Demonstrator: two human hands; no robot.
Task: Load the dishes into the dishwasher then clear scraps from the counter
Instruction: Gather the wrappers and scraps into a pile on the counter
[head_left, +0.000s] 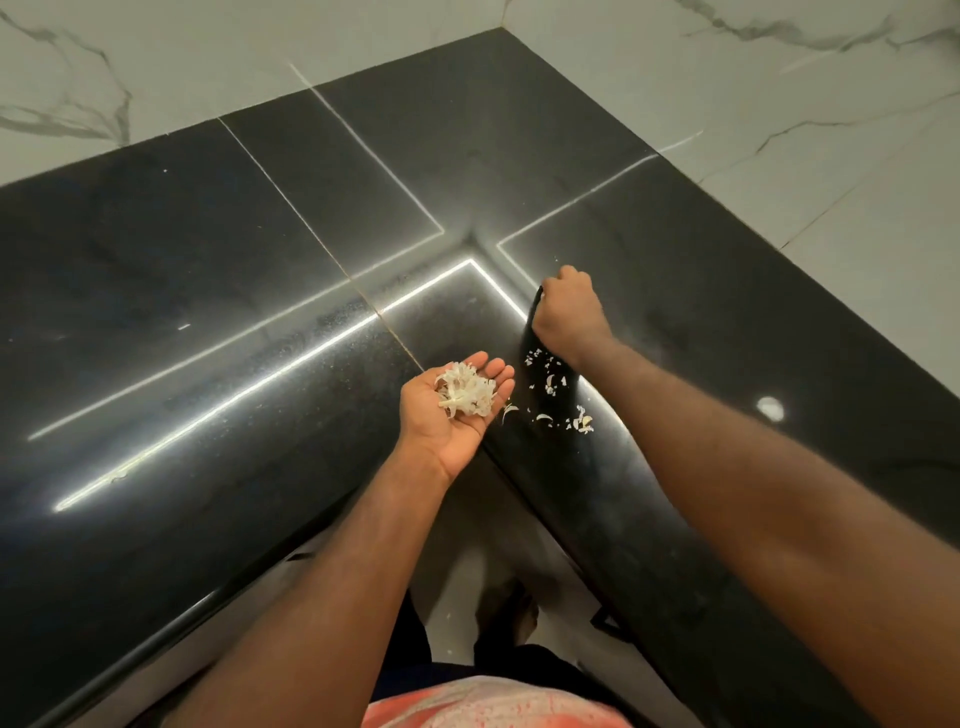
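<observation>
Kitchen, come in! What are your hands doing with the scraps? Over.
Left hand open, palm up, cupping a pile of scraps. Right hand curled on the counter, behind loose scraps near the edge. Nothing in the way.

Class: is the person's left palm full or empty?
Full. The left hand, cupped palm-up at the counter edge, holds a pile of pale scraps.

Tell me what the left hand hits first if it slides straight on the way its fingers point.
Left hand, cupped palm-up, points toward the loose scraps on the counter edge; likely those first, though depth is unclear.
</observation>
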